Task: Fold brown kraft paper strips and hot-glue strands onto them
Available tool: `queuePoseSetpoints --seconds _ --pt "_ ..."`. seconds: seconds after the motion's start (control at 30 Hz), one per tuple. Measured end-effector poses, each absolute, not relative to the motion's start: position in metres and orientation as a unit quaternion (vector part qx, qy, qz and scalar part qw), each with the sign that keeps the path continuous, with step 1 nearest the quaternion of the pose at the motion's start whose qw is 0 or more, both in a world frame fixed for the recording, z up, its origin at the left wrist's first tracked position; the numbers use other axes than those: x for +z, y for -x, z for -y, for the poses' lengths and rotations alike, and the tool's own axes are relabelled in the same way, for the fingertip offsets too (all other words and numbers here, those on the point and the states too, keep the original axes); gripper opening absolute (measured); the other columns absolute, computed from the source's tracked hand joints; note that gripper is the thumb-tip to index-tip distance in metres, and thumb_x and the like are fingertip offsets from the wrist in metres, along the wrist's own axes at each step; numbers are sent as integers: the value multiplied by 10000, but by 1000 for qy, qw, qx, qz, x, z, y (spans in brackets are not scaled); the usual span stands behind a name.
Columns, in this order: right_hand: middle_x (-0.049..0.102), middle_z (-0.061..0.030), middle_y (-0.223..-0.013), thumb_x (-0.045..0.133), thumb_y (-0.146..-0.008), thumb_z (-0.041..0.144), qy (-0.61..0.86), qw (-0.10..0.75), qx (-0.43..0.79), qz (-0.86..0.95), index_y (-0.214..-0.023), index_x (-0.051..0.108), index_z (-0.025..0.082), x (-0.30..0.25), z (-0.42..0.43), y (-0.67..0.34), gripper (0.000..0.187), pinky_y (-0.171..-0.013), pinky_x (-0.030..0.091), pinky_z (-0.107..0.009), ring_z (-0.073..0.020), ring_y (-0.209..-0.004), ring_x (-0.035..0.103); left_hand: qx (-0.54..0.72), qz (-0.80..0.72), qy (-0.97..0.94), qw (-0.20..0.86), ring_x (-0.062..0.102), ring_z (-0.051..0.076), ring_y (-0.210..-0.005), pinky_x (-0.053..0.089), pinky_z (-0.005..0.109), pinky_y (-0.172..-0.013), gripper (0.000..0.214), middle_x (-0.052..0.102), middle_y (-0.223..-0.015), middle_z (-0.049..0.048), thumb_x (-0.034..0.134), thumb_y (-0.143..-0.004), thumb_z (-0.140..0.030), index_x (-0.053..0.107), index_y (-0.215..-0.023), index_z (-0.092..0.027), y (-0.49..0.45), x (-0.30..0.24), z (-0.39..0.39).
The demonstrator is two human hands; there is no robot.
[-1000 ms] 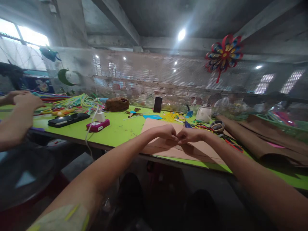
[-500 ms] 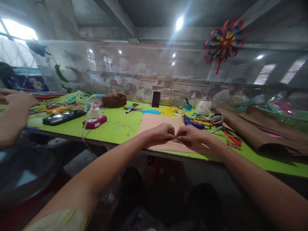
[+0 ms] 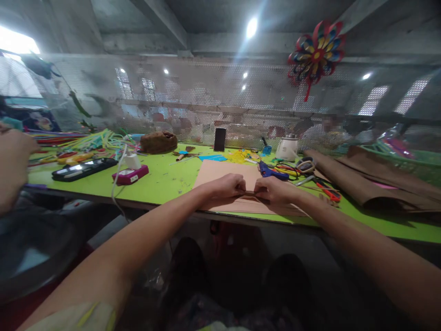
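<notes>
My left hand [image 3: 233, 185] and my right hand [image 3: 270, 188] are both closed, a short gap apart, above a stack of light brown paper sheets [image 3: 220, 169]. Between them runs a thin brown paper strip [image 3: 250, 193], one end pinched in each hand. The strip's ends are hidden by my fingers. Just beyond my right hand lies a blue glue gun [image 3: 273, 171]. Red-handled scissors [image 3: 329, 192] rest to the right of it.
Rolled brown paper [image 3: 368, 184] covers the table's right side. At the back stand a phone [image 3: 219, 139] and a white jar [image 3: 287, 148]. On the left are a magenta power socket [image 3: 131, 175], a black case [image 3: 84, 168] and another person's arm [image 3: 15, 161].
My hands have moved slightly apart, and more of the brown strip shows between them. The whole view has shifted a little; the other person's hand at left has moved.
</notes>
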State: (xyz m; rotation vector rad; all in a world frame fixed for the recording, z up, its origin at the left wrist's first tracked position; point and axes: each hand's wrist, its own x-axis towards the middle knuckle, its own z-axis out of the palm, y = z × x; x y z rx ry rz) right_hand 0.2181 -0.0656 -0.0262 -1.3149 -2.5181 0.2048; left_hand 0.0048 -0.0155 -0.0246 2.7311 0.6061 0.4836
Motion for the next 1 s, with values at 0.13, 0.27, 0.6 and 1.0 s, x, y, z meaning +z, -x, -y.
queuePoseSetpoints --seconds 0.13,0.27,0.6,1.0 --pt "645 -29 -678 524 -768 238 448 135 59 882 -766 663 159 -27 62 -218 159 -521 348 -210 -127 -581 527 148 -215 -954 144 451 106 -593 313 204 -563 140 569 -638 5 551 -646 -100 674 -697 -146 -8 -23 13" --pt "644 -35 -695 528 -752 192 437 124 48 890 -758 666 158 -27 61 -220 142 -534 351 -208 -125 -591 525 161 -204 -957 125 456 107 -583 311 210 -550 178 582 -657 12 535 -625 -64 679 -694 -143 -10 -25 11" --pt "630 -39 -731 532 -745 167 441 111 12 890 -740 642 171 -26 72 -233 111 -562 338 -218 -140 -640 528 171 -156 -963 135 424 113 -581 298 227 -561 234 515 -649 12 511 -655 -58 700 -718 -181 2 -23 11" --pt "616 -63 -859 505 -756 134 419 95 -67 901 -833 622 167 -26 88 -230 145 -638 347 -233 -161 -766 548 98 -127 -987 23 455 111 -611 339 213 -575 211 533 -761 27 516 -708 -73 660 -830 -167 2 -18 10"
